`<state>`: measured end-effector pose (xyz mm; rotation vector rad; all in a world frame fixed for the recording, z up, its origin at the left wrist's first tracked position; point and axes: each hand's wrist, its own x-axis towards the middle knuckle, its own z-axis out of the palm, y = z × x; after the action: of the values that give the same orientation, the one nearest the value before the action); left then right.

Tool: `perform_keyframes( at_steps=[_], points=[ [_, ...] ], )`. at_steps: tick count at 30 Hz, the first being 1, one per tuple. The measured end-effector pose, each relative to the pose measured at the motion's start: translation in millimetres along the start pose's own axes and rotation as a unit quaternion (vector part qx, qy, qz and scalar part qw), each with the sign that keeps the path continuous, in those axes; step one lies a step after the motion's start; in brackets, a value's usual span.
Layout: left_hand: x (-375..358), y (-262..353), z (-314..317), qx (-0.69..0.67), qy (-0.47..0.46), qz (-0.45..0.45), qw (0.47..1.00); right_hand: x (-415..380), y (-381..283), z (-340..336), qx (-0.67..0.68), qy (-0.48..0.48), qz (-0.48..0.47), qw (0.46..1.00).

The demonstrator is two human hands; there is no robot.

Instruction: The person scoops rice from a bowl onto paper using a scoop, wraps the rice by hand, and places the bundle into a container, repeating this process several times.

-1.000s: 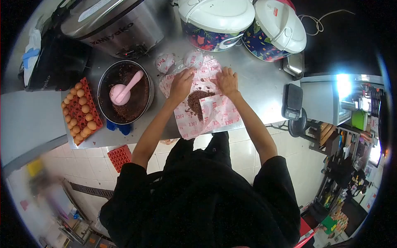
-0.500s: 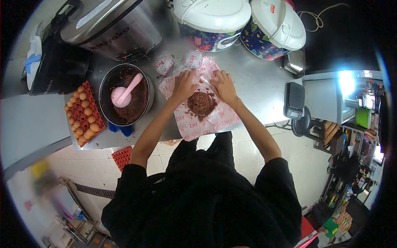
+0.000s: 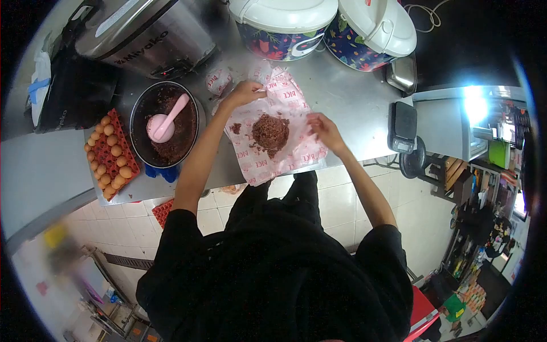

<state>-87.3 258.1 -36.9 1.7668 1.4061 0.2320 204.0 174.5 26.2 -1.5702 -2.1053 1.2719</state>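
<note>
A mound of reddish-brown rice (image 3: 270, 132) lies on a sheet of pink-printed wrapping paper (image 3: 256, 166) at the table's front edge, with loose grains around it. At the paper's upper left, my left hand (image 3: 246, 93) is closed, fingertips pinching the sheet. My right hand (image 3: 325, 131) has its fingers curled together on the paper's right edge. Just beyond my left hand sit two wrapped bundles in the same paper, one bundle (image 3: 218, 81) nearer the pot and another bundle (image 3: 261, 72) partly behind the sheet.
To the left stands a pot (image 3: 198, 122) of brown rice with a pink scoop (image 3: 168, 121) in it. A red tray of eggs (image 3: 117, 149) is beside it. A large cooker (image 3: 154, 43), two lidded patterned containers (image 3: 279, 34) and a black scale (image 3: 403, 126) line the steel table (image 3: 347, 94).
My hands have drawn apart: the left moved slightly left, the right came right and nearer. The paper's upper part has shifted, and the rice mound is more uncovered on its left.
</note>
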Motion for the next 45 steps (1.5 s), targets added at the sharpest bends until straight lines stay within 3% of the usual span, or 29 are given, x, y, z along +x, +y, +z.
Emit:
perform_keyframes(
  at_steps=[1,2,3,5,6,7,9,10,11,13,14,15,17,18,19,21,24,25,27,31,33,34,36,37,39,40,42,43,45],
  points=[
    [-1,10,-2,0.001,-0.001,0.001,1.000,-7,-14,0,0.039,0.079,-0.033,0.996],
    [-2,21,0,0.064,0.033,-0.037,0.997,-10,-29,3,-0.178,0.182,-0.151,0.955],
    [-2,31,1,0.126,0.069,-0.074,0.987,-13,-46,4,-0.178,0.183,-0.150,0.955],
    [-4,37,9,0.161,0.106,-0.077,0.978,-20,-64,9,-0.304,0.031,-0.338,0.890],
    [-4,38,9,0.197,0.144,-0.079,0.966,-19,-57,16,-0.363,-0.011,-0.360,0.859],
    [-9,38,5,0.198,0.143,-0.080,0.966,-20,-45,20,-0.362,-0.010,-0.360,0.860],
    [-21,31,-11,0.108,0.079,-0.080,0.988,-23,-18,12,-0.448,0.093,-0.160,0.875],
    [-23,18,-12,0.108,0.080,-0.082,0.988,-31,-25,-1,-0.391,0.102,-0.121,0.906],
    [-25,6,-11,0.074,0.104,-0.040,0.991,-37,-26,3,-0.391,0.100,-0.122,0.907],
    [-34,14,-15,0.041,0.127,0.003,0.991,-48,-25,14,-0.373,0.028,-0.230,0.898],
    [-45,30,-21,0.036,0.133,-0.009,0.990,-50,-14,21,-0.431,0.040,-0.171,0.885],
    [-60,45,-21,0.029,0.140,-0.023,0.990,-49,-13,25,-0.431,0.041,-0.172,0.885],
    [-82,63,-1,-0.051,0.182,0.063,0.980,-49,-15,32,-0.450,0.091,-0.115,0.881],
    [-94,72,14,-0.037,0.177,0.076,0.980,-51,-25,34,-0.436,0.046,-0.171,0.882],
    [-104,78,30,-0.023,0.172,0.091,0.981,-48,-37,34,-0.436,0.046,-0.169,0.883],
    [-121,80,57,0.018,0.142,0.164,0.976,-32,-53,31,-0.355,0.055,-0.303,0.883],
    [-135,78,84,-0.022,0.155,0.161,0.975,-5,-49,23,-0.328,0.029,-0.362,0.872],
    [-141,88,80,-0.021,0.157,0.159,0.974,-1,-47,24,-0.327,0.029,-0.365,0.871],
    [-151,104,71,0.020,0.119,0.124,0.985,4,-48,23,-0.372,-0.074,-0.320,0.868],
    [-133,76,81,-0.004,0.136,0.065,0.989,8,-63,7,-0.370,-0.097,-0.268,0.884],
    [-120,63,76,0.022,0.058,0.107,0.992,8,-68,10,-0.307,0.064,-0.369,0.875],
    [-114,59,69,0.022,0.059,0.107,0.992,16,-60,14,-0.308,0.063,-0.370,0.874],
    [-103,50,52,-0.086,-0.077,-0.027,0.993,53,-34,15,-0.347,-0.106,-0.092,0.927],
    [-103,39,50,-0.086,-0.077,-0.027,0.993,71,-29,0,-0.237,-0.168,-0.031,0.957],
    [-104,15,46,-0.183,0.017,-0.006,0.983,104,-15,-4,-0.255,-0.285,0.029,0.923],
    [-104,11,44,-0.182,0.016,-0.004,0.983,104,-17,0,-0.254,-0.283,0.030,0.924],
    [-107,8,45,-0.122,0.011,-0.076,0.990,92,-30,20,-0.374,-0.167,0.067,0.910],
    [-113,20,45,-0.123,0.008,-0.077,0.989,83,-29,28,-0.373,-0.169,0.070,0.910],
    [-126,44,46,0.048,0.193,-0.055,0.978,66,-29,41,-0.362,0.009,-0.100,0.927]
  ],
)
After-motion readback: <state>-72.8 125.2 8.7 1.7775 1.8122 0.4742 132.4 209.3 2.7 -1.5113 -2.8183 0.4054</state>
